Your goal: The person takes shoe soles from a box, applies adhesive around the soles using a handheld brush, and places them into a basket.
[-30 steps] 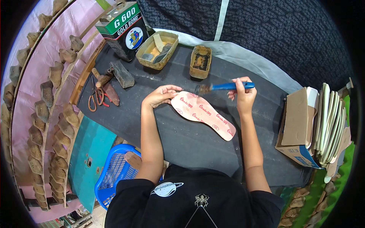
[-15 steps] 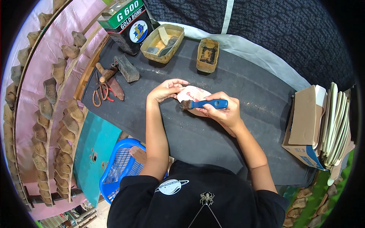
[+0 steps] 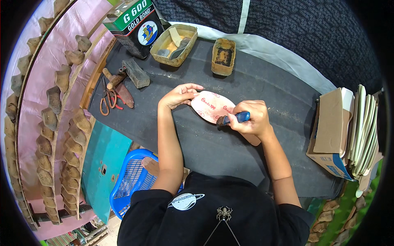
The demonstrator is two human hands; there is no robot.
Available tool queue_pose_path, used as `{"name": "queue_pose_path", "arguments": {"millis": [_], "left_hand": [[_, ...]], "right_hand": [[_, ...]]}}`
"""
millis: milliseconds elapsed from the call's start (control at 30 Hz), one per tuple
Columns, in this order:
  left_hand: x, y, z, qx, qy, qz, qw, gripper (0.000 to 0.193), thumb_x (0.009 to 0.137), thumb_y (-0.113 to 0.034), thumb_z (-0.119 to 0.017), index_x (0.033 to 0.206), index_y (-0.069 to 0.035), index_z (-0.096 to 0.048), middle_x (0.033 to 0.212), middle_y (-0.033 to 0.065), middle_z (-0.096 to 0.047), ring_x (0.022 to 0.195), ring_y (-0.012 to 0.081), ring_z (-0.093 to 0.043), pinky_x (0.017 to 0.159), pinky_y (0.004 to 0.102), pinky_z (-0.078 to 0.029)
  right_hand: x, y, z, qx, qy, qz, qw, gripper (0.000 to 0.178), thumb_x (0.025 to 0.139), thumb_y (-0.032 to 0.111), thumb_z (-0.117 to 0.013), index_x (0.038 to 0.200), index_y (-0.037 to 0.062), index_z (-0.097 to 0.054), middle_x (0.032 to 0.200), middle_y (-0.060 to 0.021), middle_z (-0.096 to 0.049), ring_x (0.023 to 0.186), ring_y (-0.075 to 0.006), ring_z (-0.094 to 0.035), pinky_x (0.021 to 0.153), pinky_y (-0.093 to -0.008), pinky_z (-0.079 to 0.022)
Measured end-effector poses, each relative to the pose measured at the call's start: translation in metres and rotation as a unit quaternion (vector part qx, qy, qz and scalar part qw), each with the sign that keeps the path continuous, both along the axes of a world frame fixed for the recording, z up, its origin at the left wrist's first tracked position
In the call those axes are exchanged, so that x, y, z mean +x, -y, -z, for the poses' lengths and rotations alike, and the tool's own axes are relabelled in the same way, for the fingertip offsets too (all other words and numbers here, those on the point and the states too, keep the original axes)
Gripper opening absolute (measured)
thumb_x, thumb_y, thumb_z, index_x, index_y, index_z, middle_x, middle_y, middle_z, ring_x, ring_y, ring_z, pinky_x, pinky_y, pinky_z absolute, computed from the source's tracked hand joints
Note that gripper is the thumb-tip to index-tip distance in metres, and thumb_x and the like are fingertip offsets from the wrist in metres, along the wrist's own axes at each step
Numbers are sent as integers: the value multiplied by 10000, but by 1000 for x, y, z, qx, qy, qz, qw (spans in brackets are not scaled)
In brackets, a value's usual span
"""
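With right hand (image 3: 255,116) grips brush (image 3: 243,116) at near edge of sole (image 3: 210,106), with left hand (image 3: 180,97) holds it, seemingly coating, next wanting steadiness.

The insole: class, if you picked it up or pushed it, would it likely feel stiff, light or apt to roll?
The insole is probably light, since it looks thin. It may be fairly stiff: with the left hand at one end, no sag shows. Being flat, it would likely slide rather than roll.
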State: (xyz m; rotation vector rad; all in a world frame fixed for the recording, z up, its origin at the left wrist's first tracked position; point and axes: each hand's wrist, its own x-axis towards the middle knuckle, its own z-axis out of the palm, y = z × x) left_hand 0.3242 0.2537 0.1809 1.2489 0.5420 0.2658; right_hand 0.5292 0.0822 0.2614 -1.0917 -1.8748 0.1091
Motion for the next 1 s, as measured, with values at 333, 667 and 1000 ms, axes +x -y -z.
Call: {"name": "queue_pose_path", "arguments": {"millis": [333,667,1000], "left_hand": [[2,2,-3,-3,-14,-3,1000,363,784,-154,-579,1110,-39,-466,826,-36,-558,709,28,-538,588,147,-438],[1,1,-1,16,-9,13,1000,379,783,-146,-577,1118,-22,-453,798,-39,-547,683,23,-525,566,142,-431],[1,1,-1,12,-1,18,1000,384,782,-136,-577,1120,-14,-442,791,-35,-545,670,26,-520,569,150,-432]], "right_hand": [[-18,-8,19,-8,-106,-21,994,161,600,122,-706,689,56,-590,620,-58,-590,522,-186,-577,499,-271,-456],[-1,-4,8,-11,-17,-91,996,115,565,60,-642,599,52,-533,534,-64,-535,446,-190,-528,432,-255,-421],[-12,-8,14,2,-63,-77,995,142,580,87,-674,635,43,-551,573,-66,-561,492,-195,-558,469,-263,-441]]}}
